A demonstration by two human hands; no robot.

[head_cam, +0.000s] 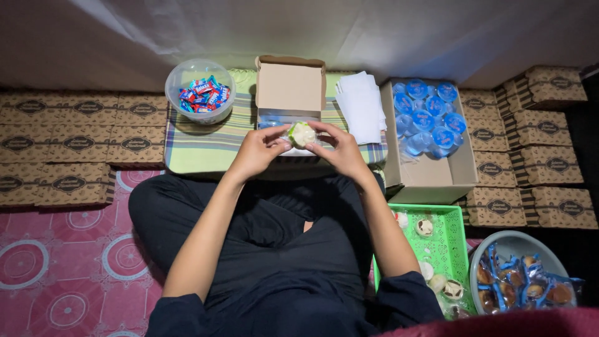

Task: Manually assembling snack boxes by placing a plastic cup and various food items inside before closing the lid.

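Both my hands hold a small pale green wrapped cake over the front of an open brown cardboard box. My left hand pinches its left side and my right hand grips its right side. The box stands on a striped green cloth, lid raised, with a clear wrapped item inside near the back. I sit cross-legged in dark clothes behind it.
A clear tub of blue and red sweets stands left of the box, white napkins right. A carton of sealed water cups, a green tray of cakes and a bowl of wrapped pastries lie right. Closed brown boxes stack on both sides.
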